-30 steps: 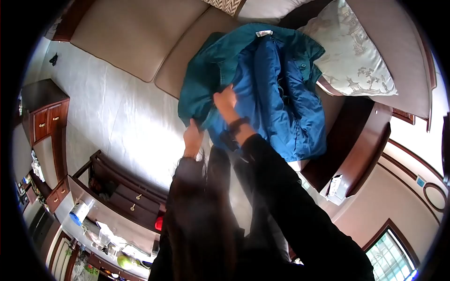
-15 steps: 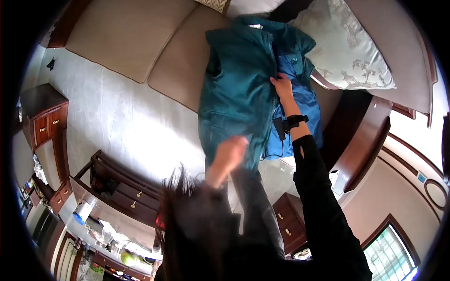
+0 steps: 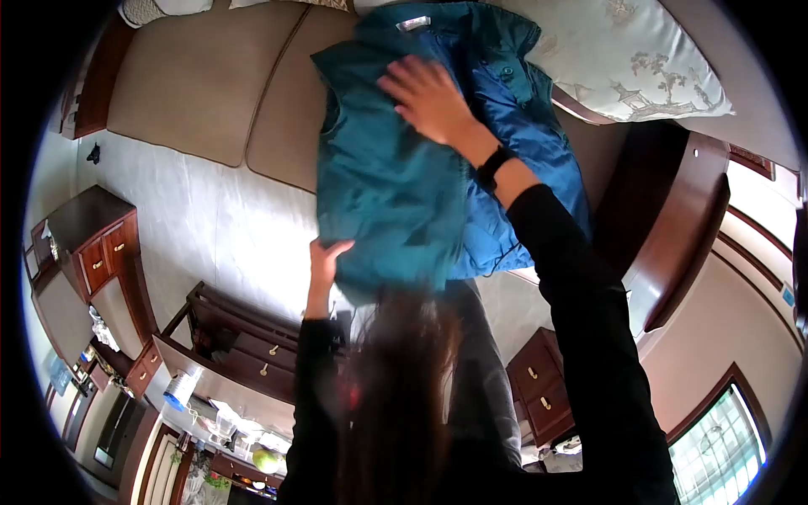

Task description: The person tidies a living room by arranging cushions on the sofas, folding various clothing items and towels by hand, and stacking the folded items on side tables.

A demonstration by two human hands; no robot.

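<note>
A teal sleeveless vest (image 3: 391, 189) with a bright blue lining (image 3: 539, 160) lies front up on the sofa, its collar away from me. Its right-hand front panel is turned open, so the lining shows. My right hand (image 3: 431, 103) rests on the upper chest of the vest, palm down with the fingers spread. At the lower left edge of the vest is my left hand (image 3: 324, 263), thumb over the fabric and the other fingers partly hidden, closed on that edge. A pale label (image 3: 413, 24) shows inside the collar.
The vest lies on brown sofa cushions (image 3: 185, 84) beside a patterned pillow (image 3: 640, 67). A dark wooden armrest (image 3: 682, 227) stands at the right. Wooden drawers (image 3: 539, 387) are at the lower right, and a low cabinet (image 3: 252, 345) is at the lower left. Long hair hangs into view.
My right hand has left the vest's front opening edge and moved left onto the teal chest. My left hand, blurred before, has moved left to the vest's lower edge.
</note>
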